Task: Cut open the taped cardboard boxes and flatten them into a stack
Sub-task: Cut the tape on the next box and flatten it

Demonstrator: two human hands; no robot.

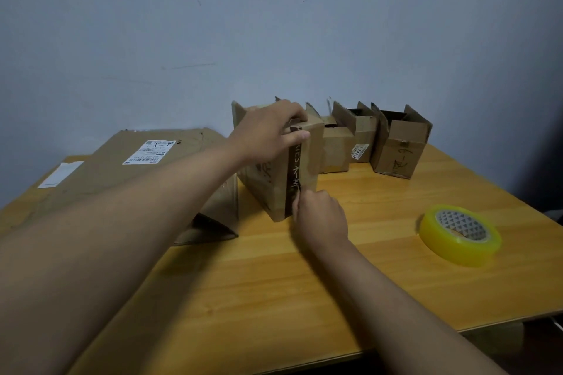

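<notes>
The dark tape strip (pixel 295 170) down the front of the near cardboard box (pixel 307 158) carries pale letters, roughly "TES", followed by Chinese characters too blurred to make out. A white sticker (pixel 359 151) on a rear box shows sideways digits, unclear. The shipping label (pixel 150 151) on the flattened cardboard (pixel 115 167) is illegible.

- Left arm stretches long across the frame, forearm bare, wrist angled down.
- Left hand (pixel 268 131) is clamped over something up top, fingers curled over the far side, thumb pressing along the near face.
- Right arm comes in from the lower right, bare forearm.
- Right hand (pixel 320 218) sits lower, fingers curled tight in a fist-like grip, knuckles up.
</notes>
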